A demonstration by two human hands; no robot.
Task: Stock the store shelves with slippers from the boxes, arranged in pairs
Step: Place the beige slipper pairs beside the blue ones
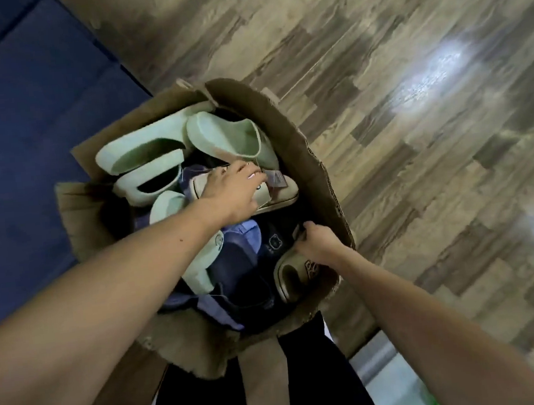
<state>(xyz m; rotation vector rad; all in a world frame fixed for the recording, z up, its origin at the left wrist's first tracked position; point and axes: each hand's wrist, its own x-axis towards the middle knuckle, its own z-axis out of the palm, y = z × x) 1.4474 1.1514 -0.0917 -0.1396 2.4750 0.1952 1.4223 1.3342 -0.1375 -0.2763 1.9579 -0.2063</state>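
My 2 forearms (120, 279) are reaching down into the cardboard box (318, 178). My left hand (238, 188) is curling over a beige slipper (279, 196) and gripping it, with a tag (276, 179) lying just past my fingers. My right hand (318, 246) is pinching the edge of a navy slipper (272, 243), with a tan slipper (293, 277) lying under its wrist. Mint slippers (145, 151) are lying beyond my left hand, inside the box.

Mint-green slippers (145, 151), navy slippers (232, 263), brown box (314, 166).
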